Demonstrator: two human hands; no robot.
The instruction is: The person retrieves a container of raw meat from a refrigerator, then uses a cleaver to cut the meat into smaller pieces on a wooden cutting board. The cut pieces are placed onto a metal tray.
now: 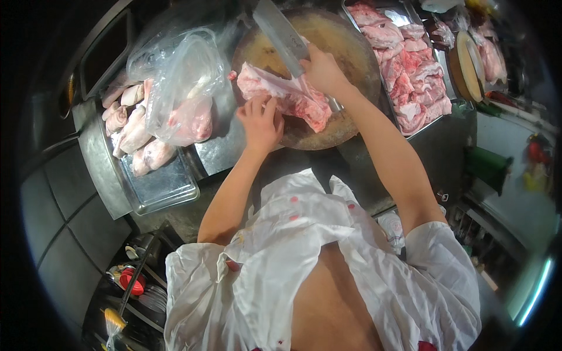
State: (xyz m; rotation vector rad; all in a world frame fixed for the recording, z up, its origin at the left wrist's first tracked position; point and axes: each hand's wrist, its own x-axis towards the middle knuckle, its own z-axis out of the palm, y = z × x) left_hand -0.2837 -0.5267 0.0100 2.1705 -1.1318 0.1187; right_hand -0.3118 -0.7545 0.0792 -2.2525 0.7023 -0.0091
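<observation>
My right hand (pixel 325 72) grips a cleaver (pixel 281 37), its broad steel blade pointing away to the upper left. The blade's lower corner is over a long piece of raw meat (pixel 303 103), pink with pale fat; whether it cuts in cannot be seen. That meat lies across a round, worn chopping block (pixel 351 44). At its near left side, my left hand (pixel 262 120) holds the meat with curled fingers, the fingertips partly hidden. A small meat scrap (pixel 232 75) sits at the block's left rim.
Right of the block, a metal tray (pixel 398 17) holds several raw meat pieces (pixel 412 74). To the left are pale meat pieces (pixel 134 129) by a metal tray (pixel 162 180), and a clear plastic bag (pixel 184 74) with meat inside. A green bin (pixel 487 169) stands at right.
</observation>
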